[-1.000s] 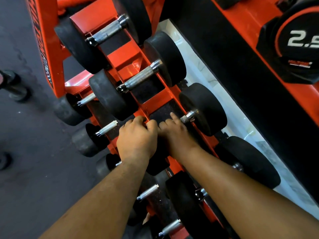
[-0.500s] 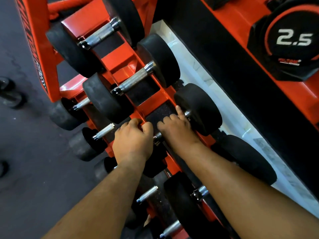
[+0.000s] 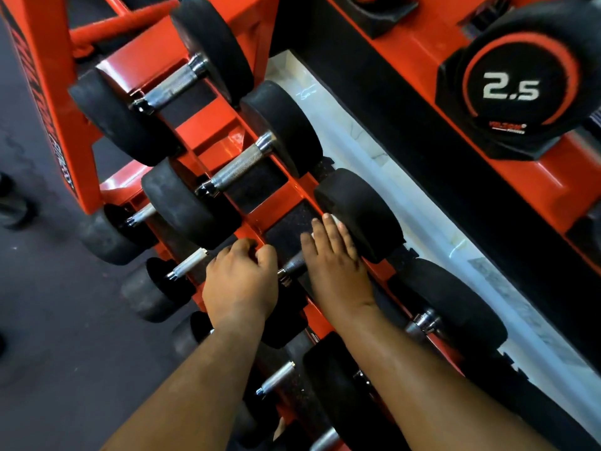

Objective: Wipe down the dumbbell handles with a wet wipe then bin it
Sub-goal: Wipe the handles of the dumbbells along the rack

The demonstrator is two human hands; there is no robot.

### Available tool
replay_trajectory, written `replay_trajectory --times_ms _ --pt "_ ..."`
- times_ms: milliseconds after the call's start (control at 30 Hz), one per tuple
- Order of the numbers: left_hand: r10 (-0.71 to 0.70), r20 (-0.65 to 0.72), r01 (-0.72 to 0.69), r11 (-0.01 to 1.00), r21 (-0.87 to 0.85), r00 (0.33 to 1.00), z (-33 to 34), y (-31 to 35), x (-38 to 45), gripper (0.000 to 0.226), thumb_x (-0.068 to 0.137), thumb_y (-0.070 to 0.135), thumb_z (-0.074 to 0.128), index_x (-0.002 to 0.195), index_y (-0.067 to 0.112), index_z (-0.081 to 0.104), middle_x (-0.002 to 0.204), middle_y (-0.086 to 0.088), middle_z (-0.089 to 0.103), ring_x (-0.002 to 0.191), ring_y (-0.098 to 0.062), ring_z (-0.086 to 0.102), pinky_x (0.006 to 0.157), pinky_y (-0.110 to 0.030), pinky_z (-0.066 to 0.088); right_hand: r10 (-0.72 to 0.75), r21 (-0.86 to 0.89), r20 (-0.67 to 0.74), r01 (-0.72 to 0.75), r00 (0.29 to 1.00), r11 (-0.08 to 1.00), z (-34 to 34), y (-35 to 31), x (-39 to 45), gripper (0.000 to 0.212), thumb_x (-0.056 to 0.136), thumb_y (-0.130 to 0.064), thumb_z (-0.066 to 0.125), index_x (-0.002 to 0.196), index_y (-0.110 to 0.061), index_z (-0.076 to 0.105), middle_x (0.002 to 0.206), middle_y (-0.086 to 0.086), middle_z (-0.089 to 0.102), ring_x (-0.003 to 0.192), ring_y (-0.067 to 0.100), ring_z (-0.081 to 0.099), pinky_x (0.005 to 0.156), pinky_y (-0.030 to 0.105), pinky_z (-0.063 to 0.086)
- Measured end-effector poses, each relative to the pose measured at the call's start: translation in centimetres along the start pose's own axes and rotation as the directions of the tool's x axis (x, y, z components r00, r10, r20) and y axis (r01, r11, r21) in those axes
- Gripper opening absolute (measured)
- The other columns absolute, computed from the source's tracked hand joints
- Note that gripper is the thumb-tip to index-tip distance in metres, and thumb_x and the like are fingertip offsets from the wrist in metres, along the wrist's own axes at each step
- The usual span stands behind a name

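A: What surrounds the hands?

B: An orange rack point(image 3: 208, 131) holds black dumbbells in a row running from eleven o'clock to five o'clock. The dumbbell being worked on point(image 3: 357, 213) lies at the centre; its handle point(image 3: 294, 263) shows only as a short knurled stretch between the two hands, the rest being covered by them.

A: And the hands themselves?

B: The left hand point(image 3: 240, 284) is clenched over the near end of that dumbbell, at about seven o'clock from the handle. The right hand point(image 3: 335, 255) lies over the handle with fingers nearly straight, fingertips against the far black weight. A bit of white, the wipe point(image 3: 335, 219), peeks out at its fingertips; whether the fingers pinch it or just press it cannot be told.

A: The surface and room?

B: Dark grey rubber floor point(image 3: 65, 353) at nine o'clock, with lower dumbbells poking out of the rack. A pale marble-like strip point(image 3: 374, 151) runs behind the rack, from twelve to four o'clock, then a black band.

A: Any writing?

B: A round weight point(image 3: 517, 83) at two o'clock reads "2.5" in white, with a small red label beneath, too blurred to read. Black lettering on the rack's upright at ten o'clock is unreadable.
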State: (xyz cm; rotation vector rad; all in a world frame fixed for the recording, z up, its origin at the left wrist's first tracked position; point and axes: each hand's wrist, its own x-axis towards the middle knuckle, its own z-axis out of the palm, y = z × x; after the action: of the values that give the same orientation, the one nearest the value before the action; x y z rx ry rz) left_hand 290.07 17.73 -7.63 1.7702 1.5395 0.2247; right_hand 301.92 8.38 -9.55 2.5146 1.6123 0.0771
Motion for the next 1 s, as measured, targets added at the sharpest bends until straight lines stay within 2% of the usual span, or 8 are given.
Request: replay_trajectory --times_ms 133,200,300,400,567,767,900,1000 --pt "0.019 -0.005 -0.018 1.000 0.009 1.000 0.0 -0.1 0.0 0.038 0.083 0.049 0.036 0.094 0.031 0.067 0.098 0.000 0.065 0.100 -0.029 0.059 0.083 -0.044 0.052 0.110 0.291 -0.095 -0.078 0.989 0.954 0.6 0.5 -2.7 0.068 0.087 0.004 0.047 0.153 -0.009 0.037 0.161 0.013 0.030 0.151 0.028 0.022 0.118 0.044 0.032" --pt "0.014 0.000 -0.014 1.000 0.017 1.000 0.0 -0.1 0.1 0.044 0.081 0.050 0.034 0.097 0.030 0.069 0.099 -0.002 0.066 0.100 -0.031 0.060 0.085 -0.047 0.053 0.363 0.618 -0.078 -0.241 0.928 0.748 1.0 -0.4 -3.8 0.066 0.088 0.009 0.054 0.150 -0.011 0.044 0.156 0.009 0.041 0.145 0.023 0.036 0.115 0.040 0.039" --pt "0.001 0.005 -0.001 1.000 0.016 1.000 0.0 -0.1 0.2 0.048 0.079 0.050 0.031 0.098 0.028 0.070 0.100 -0.004 0.068 0.100 -0.034 0.060 0.084 -0.048 0.053 0.728 0.862 0.435 -0.478 0.530 -0.167 -0.3 -2.0 -3.6 0.049 0.095 0.006 0.050 0.134 -0.021 0.061 0.135 0.002 0.061 0.119 0.017 0.060 0.098 0.033 0.050" --pt "-0.001 -0.002 0.001 1.000 0.029 1.000 0.0 0.1 0.2 0.054 0.079 0.050 0.032 0.108 0.028 0.072 0.108 -0.005 0.070 0.106 -0.033 0.060 0.087 -0.046 0.052 0.415 0.486 0.847 -0.164 0.333 -0.859 -0.7 -1.8 -1.8 0.024 0.094 0.004 0.047 0.097 -0.011 0.066 0.092 0.013 0.069 0.079 0.023 0.066 0.070 0.031 0.052" --pt "-0.017 0.003 0.017 1.000 0.025 1.000 0.0 -0.2 0.2 0.054 0.078 0.051 0.033 0.110 0.030 0.072 0.107 -0.004 0.071 0.105 -0.032 0.060 0.087 -0.046 0.053 0.221 0.406 0.765 -0.187 0.605 -0.895 -1.0 -0.9 2.4 0.019 0.091 -0.004 0.057 0.108 -0.006 0.065 0.099 0.012 0.069 0.083 0.020 0.070 0.081 0.031 0.053" --pt "-0.014 0.010 0.014 1.000 0.009 1.000 0.0 -0.1 0.1 0.050 0.077 0.050 0.035 0.106 0.032 0.071 0.103 0.000 0.071 0.100 -0.029 0.062 0.082 -0.046 0.055 0.199 0.366 0.837 -0.252 0.509 -0.896 -0.8 -0.7 4.4 0.009 0.089 -0.011 0.069 0.081 -0.013 0.066 0.077 0.002 0.068 0.071 0.018 0.066 0.071 0.033 0.053" --pt "-0.012 -0.003 0.012 1.000 0.008 1.000 -0.1 -0.1 0.0 0.050 0.078 0.049 0.036 0.108 0.032 0.072 0.104 0.000 0.071 0.100 -0.028 0.062 0.082 -0.045 0.054 0.368 0.448 0.853 -0.160 0.370 -0.880 -1.0 -1.8 2.5 0.041 0.074 -0.011 0.084 0.111 -0.004 0.066 0.101 0.011 0.075 0.092 0.024 0.073 0.083 0.036 0.055" --pt "-0.007 -0.003 0.007 1.000 0.000 1.000 -0.2 0.0 0.0 0.046 0.079 0.046 0.037 0.106 0.031 0.072 0.104 0.000 0.070 0.100 -0.028 0.062 0.080 -0.043 0.053 0.300 0.420 0.869 -0.264 0.394 -0.869 -1.3 -1.4 3.9 0.018 0.080 -0.016 0.080 0.092 -0.010 0.068 0.092 0.006 0.073 0.077 0.019 0.070 0.076 0.034 0.053"
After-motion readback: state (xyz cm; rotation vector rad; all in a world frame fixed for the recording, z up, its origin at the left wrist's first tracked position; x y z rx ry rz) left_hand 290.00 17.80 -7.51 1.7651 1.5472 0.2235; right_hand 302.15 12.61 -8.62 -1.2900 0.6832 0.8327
